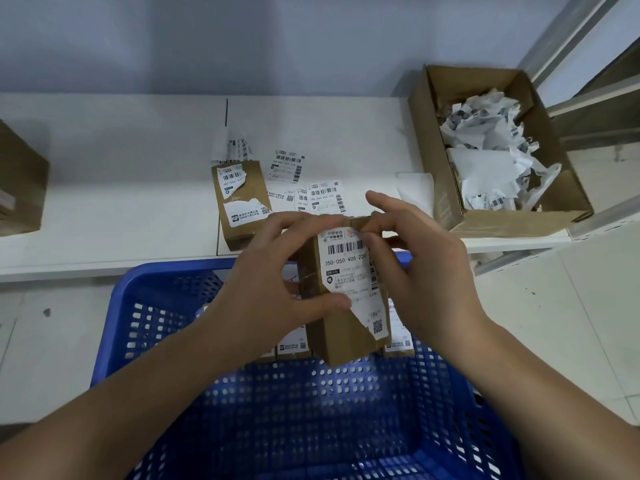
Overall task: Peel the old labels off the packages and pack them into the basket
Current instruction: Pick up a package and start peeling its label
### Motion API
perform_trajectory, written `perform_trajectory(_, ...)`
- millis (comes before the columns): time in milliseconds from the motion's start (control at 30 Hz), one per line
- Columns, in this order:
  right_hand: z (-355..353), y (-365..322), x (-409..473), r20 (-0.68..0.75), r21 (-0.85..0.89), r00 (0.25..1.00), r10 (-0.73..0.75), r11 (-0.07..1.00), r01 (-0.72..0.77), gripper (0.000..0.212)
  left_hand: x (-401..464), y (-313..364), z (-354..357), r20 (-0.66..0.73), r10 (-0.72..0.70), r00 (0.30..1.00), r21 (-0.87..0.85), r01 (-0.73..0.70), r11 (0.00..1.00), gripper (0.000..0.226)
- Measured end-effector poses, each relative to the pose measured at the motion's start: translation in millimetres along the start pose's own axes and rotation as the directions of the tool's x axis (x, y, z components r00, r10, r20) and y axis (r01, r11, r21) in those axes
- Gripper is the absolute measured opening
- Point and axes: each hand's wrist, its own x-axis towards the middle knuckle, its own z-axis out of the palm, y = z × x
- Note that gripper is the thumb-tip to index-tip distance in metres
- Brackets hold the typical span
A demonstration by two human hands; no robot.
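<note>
Head view: we hold package [341,299] above blue basket [145,306], long axis running away from us, upright-tilted. Left hand [277,275] grips its left side, thumb pressing label's [349,268] lower edge. Right hand [415,258] pinches label's top right corner, index raised; likely peel runs down toward us. 1 half-peeled package [242,202] lies on white counter [104,188] beyond, near front edge; scrap box [498,147] at right end.
</note>
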Motion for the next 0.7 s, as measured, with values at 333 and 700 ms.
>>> perform_trajectory(333,-2,-6,3,0.179,0.136,0.983,-0.040,0.991,0.016,0.025,10,0,-14,-0.088,-0.084,0.993,0.005,0.085,0.996,0.079)
perform_trajectory(700,-2,-10,1,0.151,0.192,0.987,0.045,0.979,-0.074,0.037,6,-8,-8,-0.033,-0.084,0.996,0.001,0.084,0.996,0.082)
